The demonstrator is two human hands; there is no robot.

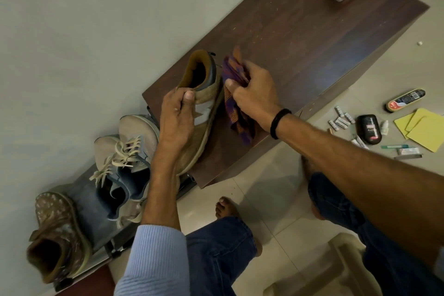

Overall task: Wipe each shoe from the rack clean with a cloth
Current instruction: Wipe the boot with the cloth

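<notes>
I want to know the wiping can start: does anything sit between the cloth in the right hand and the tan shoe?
Nothing visible does. The right hand grips the cloth close beside the sole side of the tan shoe, which the left hand holds at the wooden top.

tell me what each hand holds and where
The left hand grips the tan sneaker around its middle; right hand pinches the purple-orange cloth near its top.

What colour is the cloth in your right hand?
The cloth is purple with an orange check pattern, best seen in the head view.
</notes>
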